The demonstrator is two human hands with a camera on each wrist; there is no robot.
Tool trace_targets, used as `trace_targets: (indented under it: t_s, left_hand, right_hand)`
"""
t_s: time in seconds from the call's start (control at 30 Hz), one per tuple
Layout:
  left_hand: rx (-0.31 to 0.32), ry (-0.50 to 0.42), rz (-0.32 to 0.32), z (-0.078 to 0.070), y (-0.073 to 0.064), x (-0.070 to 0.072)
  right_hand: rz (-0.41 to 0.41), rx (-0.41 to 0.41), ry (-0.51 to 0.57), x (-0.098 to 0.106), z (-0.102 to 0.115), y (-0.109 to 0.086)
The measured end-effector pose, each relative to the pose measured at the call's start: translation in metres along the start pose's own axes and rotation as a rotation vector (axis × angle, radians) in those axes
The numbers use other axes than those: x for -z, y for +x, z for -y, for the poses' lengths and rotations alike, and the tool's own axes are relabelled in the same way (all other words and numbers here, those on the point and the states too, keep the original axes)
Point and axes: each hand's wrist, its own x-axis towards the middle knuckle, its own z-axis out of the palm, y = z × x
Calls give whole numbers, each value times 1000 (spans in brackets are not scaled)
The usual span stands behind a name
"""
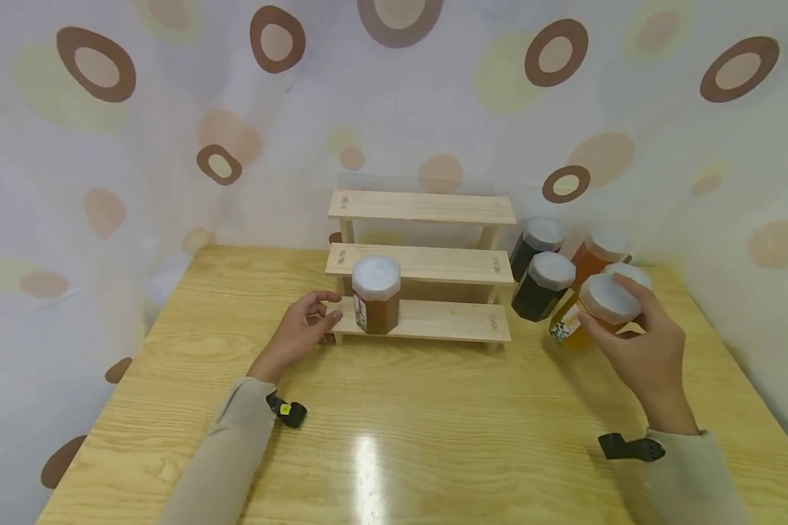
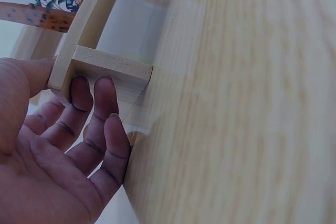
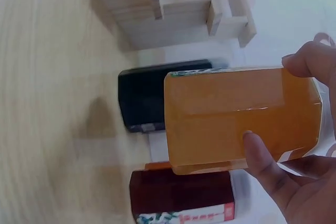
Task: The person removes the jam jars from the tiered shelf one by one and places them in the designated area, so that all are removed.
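Note:
In the head view my right hand (image 1: 650, 350) grips a jar of orange-yellow contents (image 1: 581, 321) near its white lid. The right wrist view shows this amber jar (image 3: 236, 114) raised above the table, thumb and fingers on its sides. My left hand (image 1: 302, 328) holds the left end of the lowest step of a three-step wooden shelf (image 1: 446, 319). Seen from the left wrist, the thumb lies over the board (image 2: 65, 72) and curled fingers (image 2: 105, 98) reach beneath it. A jar with reddish-brown contents (image 1: 377, 310) stands on that lowest step, at its left.
Right of the shelf stand two dark jars (image 1: 535, 292) and a red-orange jar (image 1: 591, 259); another white lid (image 1: 630, 273) is partly hidden behind my right hand. Patterned cloth (image 1: 400, 109) hangs behind the wooden table (image 1: 433, 415).

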Motion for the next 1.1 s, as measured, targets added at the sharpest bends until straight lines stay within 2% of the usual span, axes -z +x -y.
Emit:
trace_targets:
  t_s: [0.17,0.7,0.93,1.1]
  left_hand:
    - [-6,9,-8,-1,-1,1]
    - [13,6,8,0,-2,0]
    - [28,-16,20,-34,-13,0]
    - [25,-18,19,-35,-14,0]
  right_hand:
    - [-5,-17,-6,5,-10,-3]
    - [1,-173,-137,21,-42,-13]
    - [29,-218,-151,26,-50,-12]
    - [52,-229,-163,29,-53,-13]
